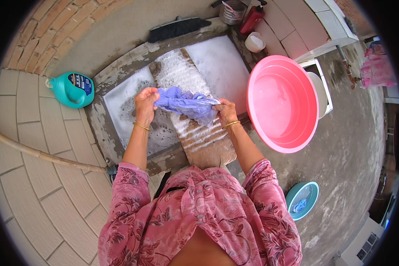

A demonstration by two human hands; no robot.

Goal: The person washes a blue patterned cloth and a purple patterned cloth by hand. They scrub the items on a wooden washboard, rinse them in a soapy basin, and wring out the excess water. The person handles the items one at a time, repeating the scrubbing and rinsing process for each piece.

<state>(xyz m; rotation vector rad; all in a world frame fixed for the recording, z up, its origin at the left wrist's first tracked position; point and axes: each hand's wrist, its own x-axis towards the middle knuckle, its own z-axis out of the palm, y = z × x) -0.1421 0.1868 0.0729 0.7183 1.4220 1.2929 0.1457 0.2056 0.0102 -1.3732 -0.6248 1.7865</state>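
Observation:
A wet lavender cloth (186, 103) with some suds on it is stretched between my two hands. My left hand (145, 103) pinches its left end, and my right hand (225, 111) grips the other end. Beneath the cloth, a wooden washboard (209, 144) with foam on its ridges slants across a concrete wash basin (101, 139). Soapy water (219, 63) with white foam lies on both sides of the board. Whether the cloth touches the board is hard to tell.
On the right are a large pink plastic basin (279, 106) and a small teal basin (302, 201) with blue cloth inside. A teal detergent jug (73, 90) stands at left. Behind are a black-bristled brush (179, 29), a red pump bottle (252, 20) and a white tub (254, 42).

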